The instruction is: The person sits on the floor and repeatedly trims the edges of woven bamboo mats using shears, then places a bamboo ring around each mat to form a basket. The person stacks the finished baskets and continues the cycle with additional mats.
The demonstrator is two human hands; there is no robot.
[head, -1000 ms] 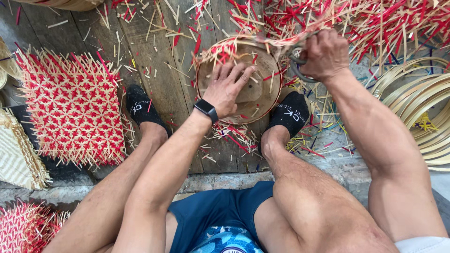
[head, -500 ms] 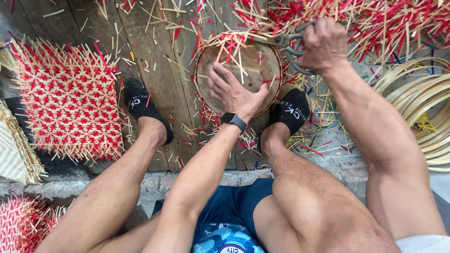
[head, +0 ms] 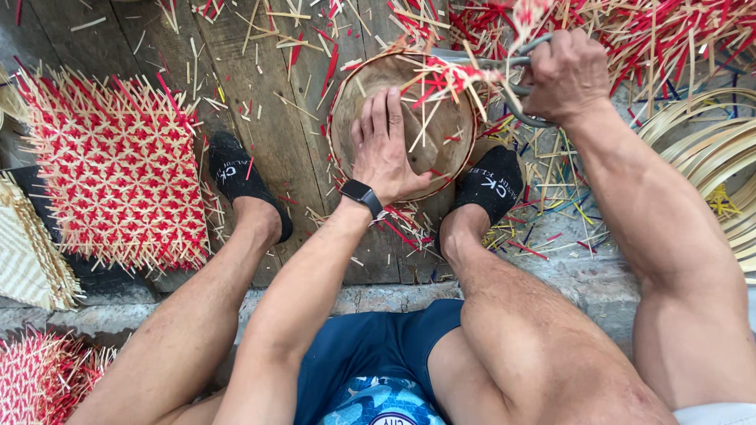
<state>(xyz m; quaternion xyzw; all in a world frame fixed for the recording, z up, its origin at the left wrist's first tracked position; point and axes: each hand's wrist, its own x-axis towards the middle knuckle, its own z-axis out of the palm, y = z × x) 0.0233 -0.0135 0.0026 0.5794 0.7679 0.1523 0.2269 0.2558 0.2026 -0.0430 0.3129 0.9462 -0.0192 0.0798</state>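
**Head view: a woven bowl pinned flat while shears work its rim**

Head view looks down on a round woven basket (head: 409, 118) lying on the plank floor (head: 260, 102), just far of the person's right foot and between the two black-socked feet. The left hand (head: 383, 149) lies open, palm down and fingers spread, pressed inside the basket's bowl; it grips nothing. The right hand (head: 563, 77) is closed around the grey handles of metal shears (head: 516, 79) at the basket's far right rim, where red and pale strips (head: 441, 79) stick out loose. The basket looks light and springy, its thin slats stiff but likely to snap or splinter, so the firm rim seems the safest place to hold. To the left lies a red-and-pale woven mat (head: 118, 173); coiled bamboo hoops (head: 709, 149) sit at the right.
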